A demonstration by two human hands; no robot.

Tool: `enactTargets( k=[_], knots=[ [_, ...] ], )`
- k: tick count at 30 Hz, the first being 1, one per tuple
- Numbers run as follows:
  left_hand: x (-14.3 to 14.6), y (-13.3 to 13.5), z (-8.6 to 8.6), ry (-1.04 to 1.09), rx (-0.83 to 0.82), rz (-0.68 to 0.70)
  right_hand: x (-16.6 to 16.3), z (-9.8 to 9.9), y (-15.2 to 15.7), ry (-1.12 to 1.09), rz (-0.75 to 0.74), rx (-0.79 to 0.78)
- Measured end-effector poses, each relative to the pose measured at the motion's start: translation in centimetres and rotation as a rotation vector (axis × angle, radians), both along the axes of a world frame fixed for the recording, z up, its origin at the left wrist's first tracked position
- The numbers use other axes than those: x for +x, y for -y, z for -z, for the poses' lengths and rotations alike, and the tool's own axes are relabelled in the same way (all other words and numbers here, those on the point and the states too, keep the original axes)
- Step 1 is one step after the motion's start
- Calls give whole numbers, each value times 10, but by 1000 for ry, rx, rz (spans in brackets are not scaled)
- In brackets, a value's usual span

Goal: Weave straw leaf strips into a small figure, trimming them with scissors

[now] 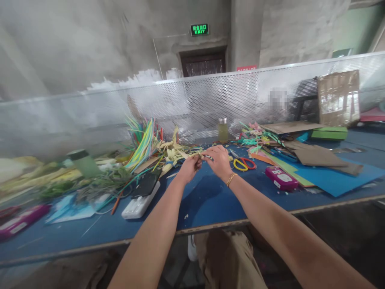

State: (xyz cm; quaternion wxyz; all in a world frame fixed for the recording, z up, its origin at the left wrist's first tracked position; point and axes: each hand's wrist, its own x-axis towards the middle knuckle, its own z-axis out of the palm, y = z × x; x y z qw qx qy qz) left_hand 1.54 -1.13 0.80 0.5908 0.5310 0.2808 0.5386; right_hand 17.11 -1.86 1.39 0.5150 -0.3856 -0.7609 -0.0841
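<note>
Both arms reach out over a blue table. My left hand and my right hand meet at the middle, fingers pinched together on a thin pale-yellow strip. A gold bracelet circles the right wrist. Just behind the hands lies a pile of pale yellow leaf-like strips. A fan of coloured straws leans to the left of that pile. Scissors with yellow and red handles lie right of the right hand.
A black phone on a white power bank lies left of my left arm. A green-capped bottle, a small yellow bottle, a pink box, coloured paper sheets and cardboard sit around. A perforated metal screen backs the table.
</note>
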Motion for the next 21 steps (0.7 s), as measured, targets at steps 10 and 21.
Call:
enactTargets(
  k=[10, 21],
  knots=[
    [-1, -8, 5, -179, 257, -58, -10, 8, -11, -313, -180, -46],
    [-2, -5, 4, -278, 277, -123, -15, 12, -14, -670, -575, -490]
  ],
)
